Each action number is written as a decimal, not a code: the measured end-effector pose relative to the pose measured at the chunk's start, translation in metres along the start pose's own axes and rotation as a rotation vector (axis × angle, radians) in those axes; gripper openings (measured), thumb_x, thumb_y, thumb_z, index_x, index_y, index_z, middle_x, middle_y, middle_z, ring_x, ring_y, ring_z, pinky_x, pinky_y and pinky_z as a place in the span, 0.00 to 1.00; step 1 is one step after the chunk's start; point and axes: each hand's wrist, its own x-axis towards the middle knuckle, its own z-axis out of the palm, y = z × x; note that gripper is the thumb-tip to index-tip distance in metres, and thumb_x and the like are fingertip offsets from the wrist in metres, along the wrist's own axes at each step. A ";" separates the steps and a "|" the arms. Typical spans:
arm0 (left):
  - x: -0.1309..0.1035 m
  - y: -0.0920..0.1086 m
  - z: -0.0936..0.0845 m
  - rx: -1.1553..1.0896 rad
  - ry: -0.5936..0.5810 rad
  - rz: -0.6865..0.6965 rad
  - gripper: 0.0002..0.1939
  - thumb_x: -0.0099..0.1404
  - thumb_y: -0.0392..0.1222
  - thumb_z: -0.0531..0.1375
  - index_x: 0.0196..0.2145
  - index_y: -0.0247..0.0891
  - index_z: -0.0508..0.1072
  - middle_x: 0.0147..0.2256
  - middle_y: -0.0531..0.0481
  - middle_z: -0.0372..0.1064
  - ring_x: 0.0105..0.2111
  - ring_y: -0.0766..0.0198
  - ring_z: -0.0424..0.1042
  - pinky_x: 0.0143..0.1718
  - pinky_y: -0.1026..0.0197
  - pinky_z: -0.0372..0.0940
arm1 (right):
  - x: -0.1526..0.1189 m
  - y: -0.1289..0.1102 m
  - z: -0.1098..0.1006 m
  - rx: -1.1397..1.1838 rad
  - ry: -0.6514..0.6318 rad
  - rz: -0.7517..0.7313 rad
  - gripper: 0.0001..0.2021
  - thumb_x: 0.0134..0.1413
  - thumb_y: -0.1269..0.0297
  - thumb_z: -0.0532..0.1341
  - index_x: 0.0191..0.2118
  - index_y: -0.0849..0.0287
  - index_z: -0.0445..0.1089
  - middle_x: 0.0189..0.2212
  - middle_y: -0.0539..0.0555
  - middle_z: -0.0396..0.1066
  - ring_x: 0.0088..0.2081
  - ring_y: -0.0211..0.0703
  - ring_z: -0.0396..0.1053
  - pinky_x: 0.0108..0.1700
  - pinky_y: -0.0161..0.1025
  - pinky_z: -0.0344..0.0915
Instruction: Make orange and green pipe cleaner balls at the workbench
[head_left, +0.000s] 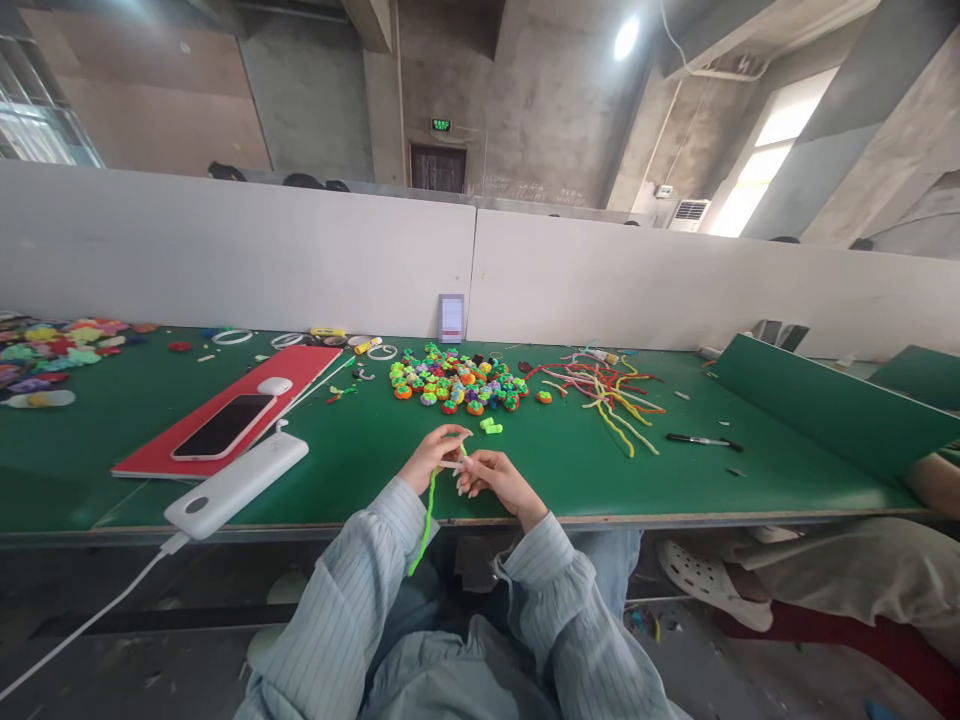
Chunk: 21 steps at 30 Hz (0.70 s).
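Note:
My left hand pinches a bright green fuzzy stem, whose long end hangs down past the table's front edge. Close beside it on the right, my right hand has its thumb and index finger together at the same stem, near its upper end. Both hands are over the table's near edge, fingertips almost touching. Just beyond them lie small light-green rolled pieces. Behind these spreads a pile of small multicoloured fuzzy pieces.
Loose coloured stems and a black pen lie to the right. At left are a red folder, a phone and a white power strip. A green divider stands at right, near another person's arm.

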 end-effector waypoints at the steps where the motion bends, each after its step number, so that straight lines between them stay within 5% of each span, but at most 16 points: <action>1: 0.000 0.000 0.000 0.008 0.008 0.000 0.18 0.48 0.46 0.63 0.36 0.34 0.68 0.19 0.56 0.62 0.18 0.72 0.62 0.21 0.68 0.56 | 0.000 0.000 0.001 -0.012 0.003 -0.006 0.17 0.43 0.52 0.64 0.25 0.64 0.69 0.21 0.51 0.72 0.22 0.33 0.70 0.23 0.27 0.64; 6: 0.005 -0.005 -0.001 0.062 0.017 0.002 0.19 0.48 0.47 0.62 0.36 0.34 0.68 0.19 0.57 0.61 0.18 0.72 0.61 0.20 0.69 0.55 | 0.000 0.001 0.002 -0.110 0.048 -0.047 0.17 0.42 0.52 0.64 0.24 0.64 0.69 0.20 0.52 0.72 0.21 0.33 0.69 0.23 0.28 0.64; 13: 0.000 0.005 -0.004 0.250 0.049 0.028 0.16 0.53 0.49 0.59 0.35 0.34 0.67 0.17 0.58 0.60 0.10 0.78 0.48 0.12 0.70 0.40 | 0.000 0.010 0.004 -0.229 0.119 -0.114 0.17 0.44 0.52 0.63 0.23 0.64 0.67 0.15 0.49 0.69 0.14 0.29 0.61 0.17 0.27 0.58; 17: -0.020 0.016 -0.004 0.513 0.086 0.219 0.12 0.57 0.48 0.56 0.34 0.38 0.68 0.17 0.59 0.59 0.11 0.75 0.54 0.13 0.70 0.48 | 0.000 0.013 0.005 -0.359 0.113 -0.150 0.16 0.47 0.52 0.60 0.26 0.63 0.67 0.14 0.48 0.67 0.13 0.30 0.60 0.17 0.28 0.59; 21: -0.032 0.003 -0.002 0.539 0.195 0.272 0.12 0.60 0.49 0.52 0.37 0.40 0.67 0.15 0.60 0.56 0.11 0.71 0.58 0.14 0.68 0.52 | -0.002 0.014 0.006 -0.356 0.149 -0.178 0.14 0.48 0.54 0.60 0.35 0.60 0.62 0.14 0.44 0.65 0.12 0.31 0.59 0.14 0.27 0.56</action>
